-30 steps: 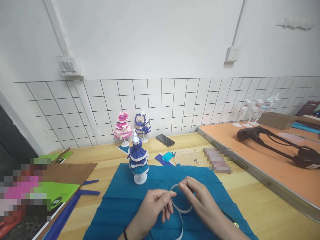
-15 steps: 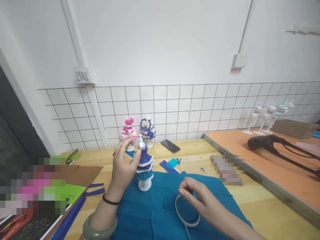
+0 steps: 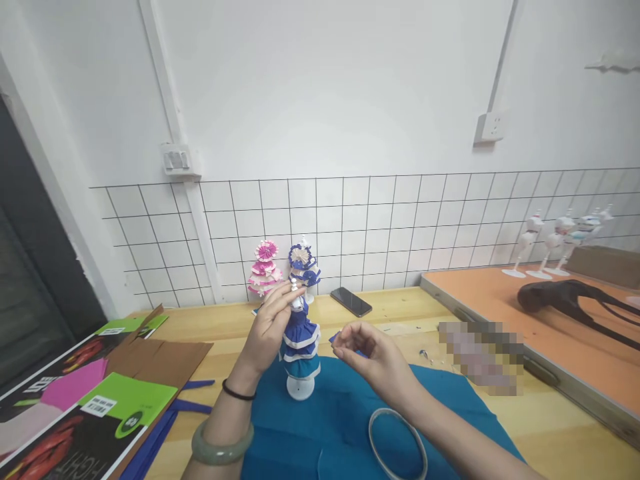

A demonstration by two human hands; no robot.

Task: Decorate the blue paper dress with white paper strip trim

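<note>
A mini dress form (image 3: 300,333) in a tiered blue and teal skirt with white trim stands upright on a round white base. My left hand (image 3: 267,330) is at its white bust, with the fingers across the top and the thumb beside it. To the right of the skirt, apart from it, is my right hand (image 3: 367,353), thumb and fingertips pinched together. Anything between those fingertips is too small to make out. A teal cloth (image 3: 345,413) lies under the form. Below my right wrist a pale loop (image 3: 373,443) shows against the cloth.
Behind stand a pink dressed form (image 3: 267,267) and a blue-and-cream one (image 3: 305,267). A phone (image 3: 351,301) lies by the wall. Printed packets (image 3: 145,397), cardboard (image 3: 165,360) and blue strips (image 3: 155,443) are at left. An orange board (image 3: 480,287) with a black object (image 3: 560,300) is at right.
My right hand has risen toward the dress form. My left fingers have come in across its top. The view has shifted slightly, and the light-blue scrap is now hidden behind my right hand.
</note>
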